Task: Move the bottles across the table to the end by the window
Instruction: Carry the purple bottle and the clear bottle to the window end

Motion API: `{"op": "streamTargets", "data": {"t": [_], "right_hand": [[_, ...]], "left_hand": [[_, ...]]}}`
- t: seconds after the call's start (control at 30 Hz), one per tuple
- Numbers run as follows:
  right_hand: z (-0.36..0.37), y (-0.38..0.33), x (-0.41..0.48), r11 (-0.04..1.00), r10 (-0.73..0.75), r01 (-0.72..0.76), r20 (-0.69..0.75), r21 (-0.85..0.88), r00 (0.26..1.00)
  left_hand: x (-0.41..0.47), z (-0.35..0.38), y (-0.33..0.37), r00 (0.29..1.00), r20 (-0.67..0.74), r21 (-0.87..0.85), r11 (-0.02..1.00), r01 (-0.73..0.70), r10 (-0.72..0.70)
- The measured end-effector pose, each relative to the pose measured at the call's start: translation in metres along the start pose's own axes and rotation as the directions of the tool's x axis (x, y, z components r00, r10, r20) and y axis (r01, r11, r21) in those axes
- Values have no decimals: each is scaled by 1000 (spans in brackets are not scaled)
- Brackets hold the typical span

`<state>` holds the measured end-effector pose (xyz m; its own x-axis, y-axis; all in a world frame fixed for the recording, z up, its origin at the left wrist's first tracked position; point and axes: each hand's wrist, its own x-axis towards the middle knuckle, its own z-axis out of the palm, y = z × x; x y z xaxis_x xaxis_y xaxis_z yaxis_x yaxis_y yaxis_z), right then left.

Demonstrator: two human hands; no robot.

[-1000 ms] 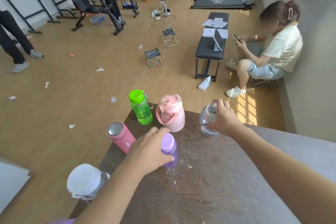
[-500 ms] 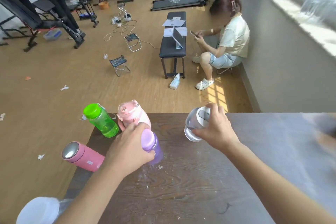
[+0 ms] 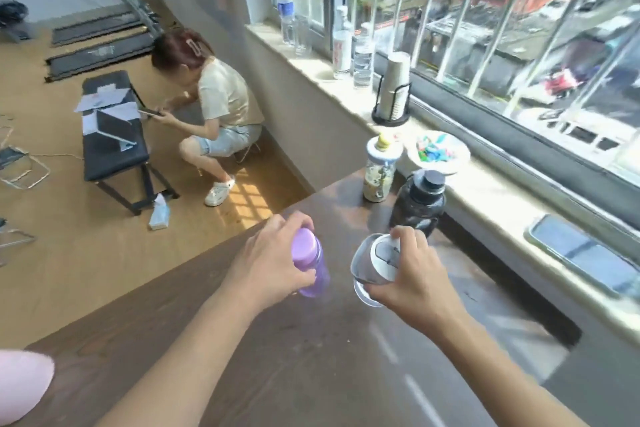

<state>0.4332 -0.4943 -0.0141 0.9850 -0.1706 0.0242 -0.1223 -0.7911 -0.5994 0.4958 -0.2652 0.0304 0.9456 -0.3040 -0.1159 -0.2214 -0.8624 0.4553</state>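
My left hand (image 3: 270, 262) grips a purple bottle (image 3: 310, 267) around its upper part, held over the dark wooden table (image 3: 242, 357). My right hand (image 3: 412, 274) holds a clear bottle with a white and grey lid (image 3: 372, 267), tilted, just to the right of the purple one. Both are above the middle of the table. At the window end stand a black bottle (image 3: 420, 199) and a patterned bottle with a white lid (image 3: 380, 168). A pink shape (image 3: 20, 381) shows at the bottom left edge.
A stone windowsill (image 3: 485, 198) runs along the table's right, carrying a phone (image 3: 581, 253), a plate of wrapped sweets (image 3: 438, 151), a stack of paper cups (image 3: 393, 94) and water bottles (image 3: 362, 55). A person (image 3: 214, 107) squats on the floor beside a black bench (image 3: 114, 146).
Both hands have lifted their bottles and carried them across the table toward the window. My view has swung right, so the green and pink bottles are out of sight.
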Motion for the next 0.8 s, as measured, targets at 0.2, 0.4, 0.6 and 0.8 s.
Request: {"op": "streamTargets", "data": {"t": [0.2,0.4,0.6,0.8], "right_hand": [[-81,101,-30,979,187,-198,-158,-57,970],[-113,169,-56,938,331,-346,-207,-37,921],[-119,201,-64,931,339,-358,-205,-65,918],[-121,211,-67,933,339,-353,-160,-67,927]], "left_hand": [[70,70,128,957,115,-14,964,-266,266],[109,123,213,899,194,-63,920,-387,392],[125,157,247,860,252,-21,891,-453,443],[133,178,255,854,326,30,898,-439,407]]}}
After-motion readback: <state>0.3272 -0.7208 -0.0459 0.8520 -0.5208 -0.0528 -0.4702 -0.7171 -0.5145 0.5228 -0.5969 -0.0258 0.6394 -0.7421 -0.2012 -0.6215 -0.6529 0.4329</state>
